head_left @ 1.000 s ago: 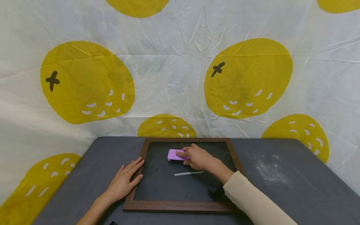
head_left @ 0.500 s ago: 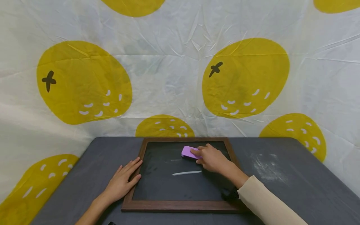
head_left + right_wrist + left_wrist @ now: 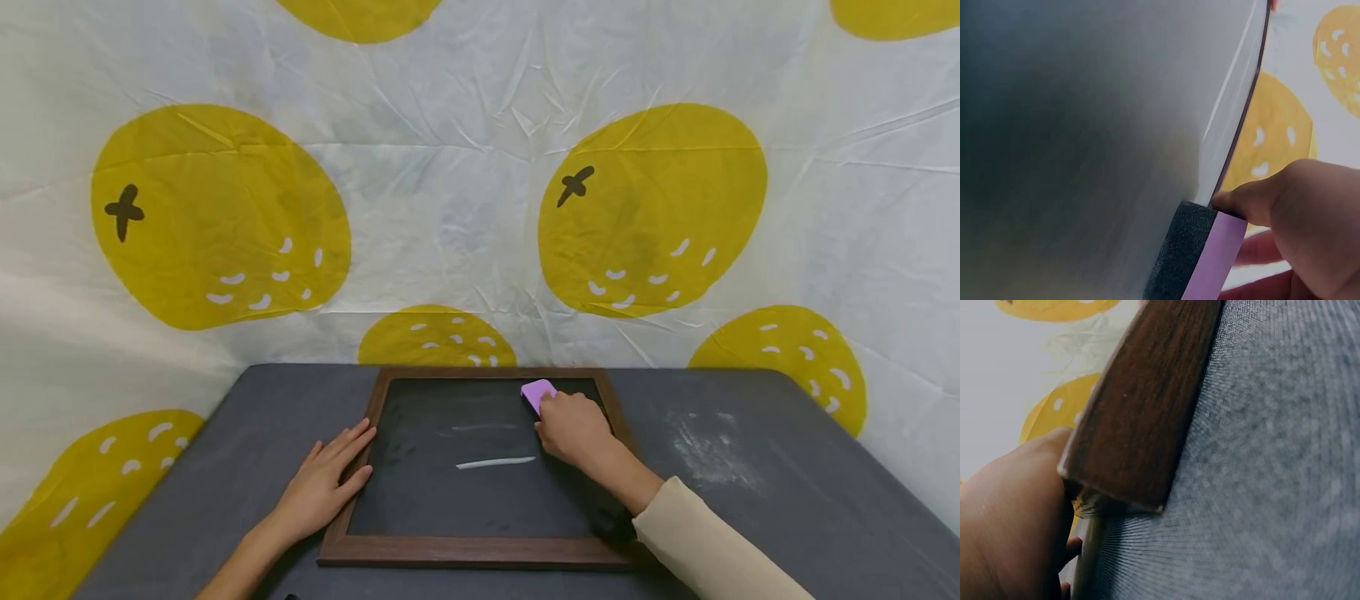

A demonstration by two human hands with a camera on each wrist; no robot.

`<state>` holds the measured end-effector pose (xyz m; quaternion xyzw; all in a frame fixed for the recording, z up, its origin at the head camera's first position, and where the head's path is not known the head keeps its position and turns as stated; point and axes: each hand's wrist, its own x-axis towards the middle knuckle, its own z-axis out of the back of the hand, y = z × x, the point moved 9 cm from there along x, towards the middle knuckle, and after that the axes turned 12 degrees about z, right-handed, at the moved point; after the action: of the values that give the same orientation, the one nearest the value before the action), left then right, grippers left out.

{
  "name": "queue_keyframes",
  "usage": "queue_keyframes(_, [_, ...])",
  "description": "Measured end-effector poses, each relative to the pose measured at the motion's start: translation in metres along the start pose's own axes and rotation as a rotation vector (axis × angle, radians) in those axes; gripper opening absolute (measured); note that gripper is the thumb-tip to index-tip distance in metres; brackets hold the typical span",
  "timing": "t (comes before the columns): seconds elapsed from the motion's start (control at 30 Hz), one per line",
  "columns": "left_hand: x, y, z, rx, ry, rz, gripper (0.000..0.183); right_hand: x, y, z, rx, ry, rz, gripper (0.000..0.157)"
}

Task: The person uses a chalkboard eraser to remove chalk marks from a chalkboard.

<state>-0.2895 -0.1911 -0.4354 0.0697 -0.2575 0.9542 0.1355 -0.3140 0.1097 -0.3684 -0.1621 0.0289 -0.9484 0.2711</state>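
Person at a dark desk point(image 3: 795, 517), both hands on a chalkboard point(image 3: 442, 500) with a brown wooden frame point(image 3: 450, 550). Right hand point(image 3: 573, 429) has fingers bent and thumb opposed, gripping a purple eraser point(image 3: 537, 393); it sits in the far right part of the board, near the top frame edge and tilted in the head view, its near end hidden by the hand. Right wrist view adds what the head view barely gives: a thick black pad point(image 3: 1179, 253) under the purple body, facing the board, with the thumb tip at the end of the eraser and other fingers behind the body. Left hand point(image 3: 322, 487) is spread, fingers straight, fingertips on the left side of the frame, holding nothing. Left wrist view shows a frame corner close up, wood grain and thickness included, plus the woven texture of the desk; most fingers there are out of sight behind the frame. Head view alone has the overall layout: one bold white stroke point(image 3: 497, 462) mid-board, a fainter streak point(image 3: 487, 427) above it, a pale chalky smudge point(image 3: 716, 450) on the desk right of the frame, a beige sleeve point(image 3: 712, 542) on the right arm. White backdrop point(image 3: 442, 208) with yellow fruit shapes appears in all views.
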Motion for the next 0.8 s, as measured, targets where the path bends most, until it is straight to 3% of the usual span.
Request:
queue_keyframes(0.37, [0.002,0.001,0.001,-0.044,0.007,0.003,0.054,0.029,0.02,-0.011,-0.007,0.018,-0.012,0.02])
queue_keyframes(0.8, [0.002,0.005,-0.002,-0.096,0.01,0.002,0.051,0.055,0.072,-0.012,-0.058,-0.01,0.117,0.022])
